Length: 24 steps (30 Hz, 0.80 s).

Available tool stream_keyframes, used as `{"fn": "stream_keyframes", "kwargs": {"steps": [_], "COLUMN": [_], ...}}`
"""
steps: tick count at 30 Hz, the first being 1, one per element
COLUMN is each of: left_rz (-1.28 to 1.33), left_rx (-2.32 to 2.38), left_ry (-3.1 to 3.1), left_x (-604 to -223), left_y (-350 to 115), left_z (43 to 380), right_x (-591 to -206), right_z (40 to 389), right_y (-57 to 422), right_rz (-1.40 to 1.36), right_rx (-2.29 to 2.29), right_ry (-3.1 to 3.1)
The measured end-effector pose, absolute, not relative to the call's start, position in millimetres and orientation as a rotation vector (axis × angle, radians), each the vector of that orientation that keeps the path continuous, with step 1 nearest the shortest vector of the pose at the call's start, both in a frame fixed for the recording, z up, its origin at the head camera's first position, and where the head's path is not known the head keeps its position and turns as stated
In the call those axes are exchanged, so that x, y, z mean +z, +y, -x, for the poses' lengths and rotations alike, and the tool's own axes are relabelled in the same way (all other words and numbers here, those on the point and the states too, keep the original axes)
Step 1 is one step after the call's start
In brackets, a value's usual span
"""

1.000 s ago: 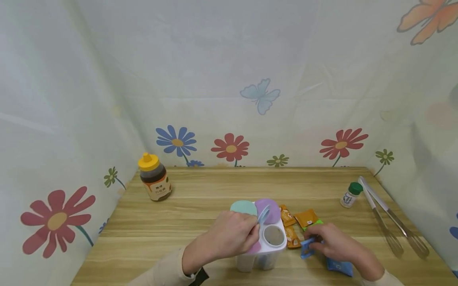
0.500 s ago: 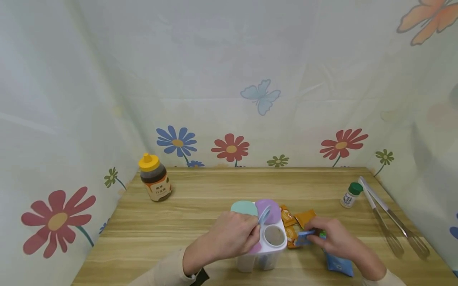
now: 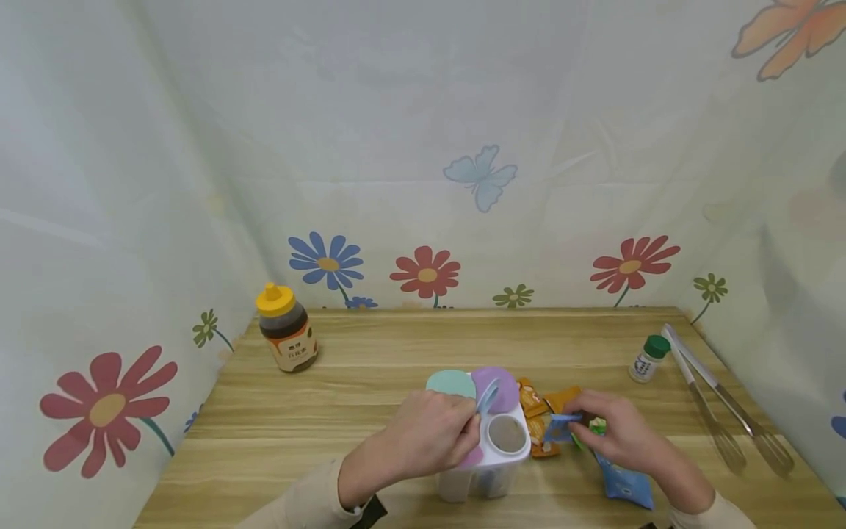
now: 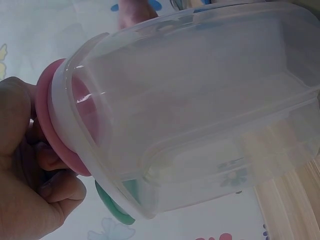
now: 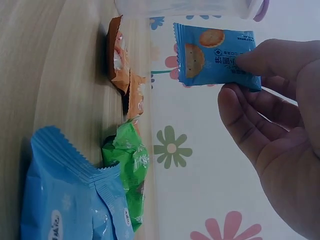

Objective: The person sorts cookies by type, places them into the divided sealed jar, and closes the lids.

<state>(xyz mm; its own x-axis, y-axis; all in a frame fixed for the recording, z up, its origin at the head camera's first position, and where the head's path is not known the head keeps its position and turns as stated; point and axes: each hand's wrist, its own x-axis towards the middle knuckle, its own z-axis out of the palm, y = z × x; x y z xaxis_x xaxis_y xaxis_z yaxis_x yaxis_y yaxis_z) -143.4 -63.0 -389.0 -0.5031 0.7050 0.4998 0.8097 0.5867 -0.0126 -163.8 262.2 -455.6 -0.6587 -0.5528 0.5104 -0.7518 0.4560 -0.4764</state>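
A clear storage box (image 4: 210, 95) with a white top stands at the table's front. Teal (image 3: 451, 383), purple (image 3: 497, 389) and pink lids (image 4: 50, 110) cover parts of its top, beside one round uncovered opening (image 3: 507, 434). My left hand (image 3: 426, 433) lies across the top and pinches a light blue lid (image 3: 488, 397), seen nearly edge-on. Its fingertips on that lid are partly hidden. Just right of the box, my right hand (image 3: 617, 426) pinches a small blue biscuit packet (image 5: 215, 55) between thumb and fingers, above orange packets (image 3: 542, 437).
Below my right hand lie blue packets (image 5: 65, 190) and a green one (image 5: 130, 165). A honey bottle (image 3: 288, 330) with a yellow cap stands back left. At the right are a green-capped shaker (image 3: 649, 359) and metal tongs (image 3: 720, 389). Patterned cloth (image 3: 370, 147) surrounds the table.
My right hand has lifted the blue packet and brought it slightly left and up, over the orange packets. My left hand and the box have stayed put.
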Motion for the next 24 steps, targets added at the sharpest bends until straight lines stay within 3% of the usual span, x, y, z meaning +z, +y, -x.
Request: {"fn": "stream_keyframes", "kwargs": {"steps": [24], "left_rz": [1.197], "left_rx": [-0.300], "left_ry": [-2.353], "left_x": [-391], "left_y": [-64], "left_z": [143], "right_x": [-433], "right_z": [162], "right_y": [255], "right_rz": [-1.076], "right_rx": [1.115], "right_ry": [-2.329]}}
